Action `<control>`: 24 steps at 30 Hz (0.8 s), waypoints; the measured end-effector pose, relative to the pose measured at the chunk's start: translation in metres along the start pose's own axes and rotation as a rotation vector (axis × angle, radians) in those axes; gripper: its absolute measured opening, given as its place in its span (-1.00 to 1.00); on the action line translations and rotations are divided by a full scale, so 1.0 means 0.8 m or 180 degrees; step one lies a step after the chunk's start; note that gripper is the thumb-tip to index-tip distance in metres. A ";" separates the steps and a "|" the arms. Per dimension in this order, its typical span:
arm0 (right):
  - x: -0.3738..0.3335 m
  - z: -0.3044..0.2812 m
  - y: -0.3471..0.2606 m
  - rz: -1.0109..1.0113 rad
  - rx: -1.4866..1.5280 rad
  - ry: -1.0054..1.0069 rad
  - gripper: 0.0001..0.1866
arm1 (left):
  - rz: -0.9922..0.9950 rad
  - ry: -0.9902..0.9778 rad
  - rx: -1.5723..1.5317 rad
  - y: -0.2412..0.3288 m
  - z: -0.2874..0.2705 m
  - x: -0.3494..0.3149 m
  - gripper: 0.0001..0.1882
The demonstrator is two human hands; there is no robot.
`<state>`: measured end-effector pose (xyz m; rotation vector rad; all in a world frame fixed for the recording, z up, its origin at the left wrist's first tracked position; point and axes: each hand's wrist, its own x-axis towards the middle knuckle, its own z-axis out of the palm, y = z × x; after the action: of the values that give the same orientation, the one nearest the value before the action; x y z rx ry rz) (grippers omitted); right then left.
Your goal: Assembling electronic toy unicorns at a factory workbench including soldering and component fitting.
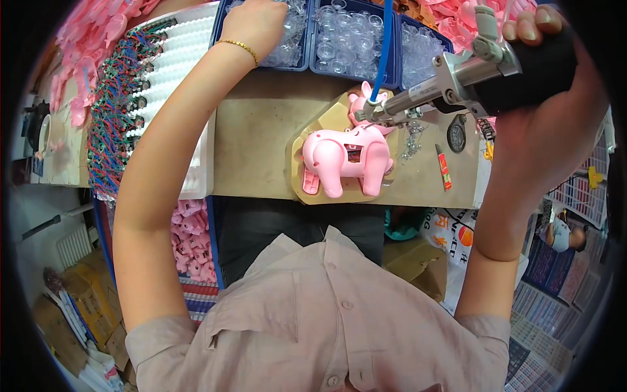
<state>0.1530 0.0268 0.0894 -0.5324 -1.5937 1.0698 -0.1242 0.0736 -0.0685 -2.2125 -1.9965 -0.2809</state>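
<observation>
My left hand (256, 27) reaches over the far-left blue bin (305, 64) of clear plastic parts. Its fingertips are hidden at the picture's upper edge. Wrapped round the black grip of a powered screwdriver (418, 91) is my right hand (555, 124). The tool's metal shaft points left and down to a pink plastic toy animal body (333, 157), its tip close to the upper side. An opening in the toy's side shows wires inside. The toy lies in a tan fixture (297, 179), with a smaller pink piece (359, 98) beyond it.
Loose screws (411, 140), a red-and-green cutter knife (444, 168) and a dark round object (456, 134) lie right of the fixture. A white ribbed tray (176, 72) with wired parts (121, 117) stands left. A blue hose (385, 46) hangs above the toy. Pink parts (192, 242) fill a lower bin.
</observation>
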 end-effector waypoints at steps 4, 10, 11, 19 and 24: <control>0.006 0.010 0.000 0.0008 0.0157 0.0020 -0.77 | 0.0098 0.0450 0.0089 -0.046 0.053 0.000 -0.70; 0.009 -0.018 0.003 0.0135 0.0265 0.0151 -0.78 | -0.0365 0.1576 -0.1614 -0.004 -0.025 -0.010 -0.81; 0.010 -0.008 0.007 0.0156 0.0296 0.0143 -0.78 | -0.0012 0.1872 -0.1718 -0.012 -0.026 -0.014 -0.77; 0.015 0.032 0.002 0.0327 0.0979 -0.0151 -0.84 | -0.1384 0.0475 -0.5084 -0.005 -0.070 -0.095 -0.71; 0.004 -0.007 -0.016 0.0418 0.1809 0.0695 -0.76 | -0.1306 0.0037 -0.5055 0.049 -0.075 -0.190 -0.76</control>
<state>0.1596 0.0249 0.1014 -0.3521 -1.0108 1.4417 -0.1025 -0.0911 -0.0454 -2.0574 -2.4791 -2.6229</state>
